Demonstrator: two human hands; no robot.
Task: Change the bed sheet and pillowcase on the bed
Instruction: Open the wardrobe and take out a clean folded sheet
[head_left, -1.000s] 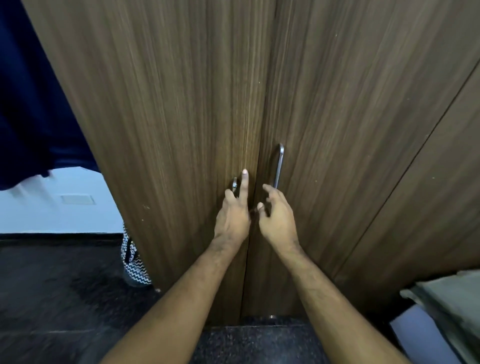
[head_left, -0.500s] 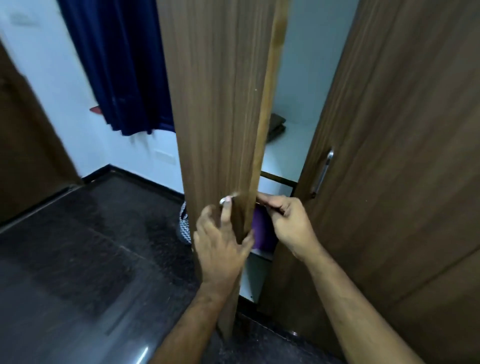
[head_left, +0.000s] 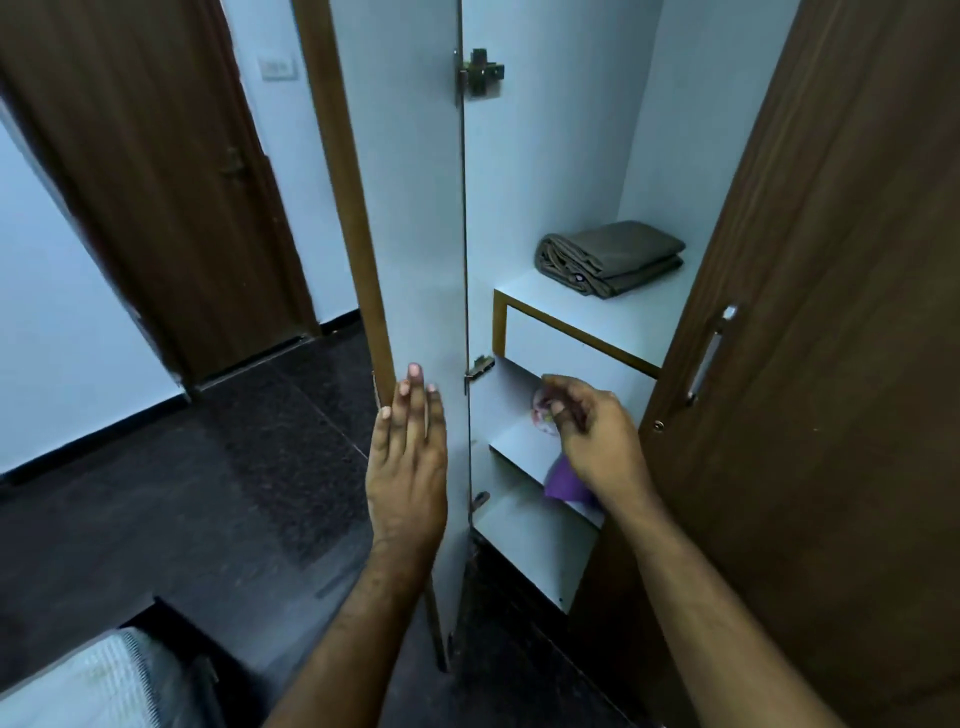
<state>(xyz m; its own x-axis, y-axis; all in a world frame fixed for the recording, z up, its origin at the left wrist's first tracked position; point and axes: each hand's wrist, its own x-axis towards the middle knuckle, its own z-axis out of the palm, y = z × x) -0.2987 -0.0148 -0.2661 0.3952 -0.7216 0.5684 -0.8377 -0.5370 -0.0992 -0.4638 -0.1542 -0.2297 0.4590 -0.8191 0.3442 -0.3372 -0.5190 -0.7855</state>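
The person is standing at a wardrobe with its left door (head_left: 410, 208) swung wide. The left hand (head_left: 408, 467) is lying flat against the door's white inner face, fingers straight, pressing rather than gripping. The right hand (head_left: 597, 441) is reaching into the lower shelf (head_left: 519, 447) with its fingers loosely curled; it is covering part of a purple and floral cloth (head_left: 563, 483) lying there, and whether the fingers are already pinching that cloth cannot be told. A folded grey-brown sheet (head_left: 608, 257) is sitting 1 shelf higher, above the drawer (head_left: 571, 353), well apart from both hands.

The likely risks, as a judgement: the right door (head_left: 831, 312) is standing shut and narrowing the opening, so linen pulled out quickly may be catching on the shelf edge or the lower hinge (head_left: 480, 366) and unfolding onto the dark floor (head_left: 208, 493). If the left hand is easing off, the door may be swinging back against the reaching arm. Picking the small purple piece while leaving the folded sheet may be giving only 1 of the 2 items needed.
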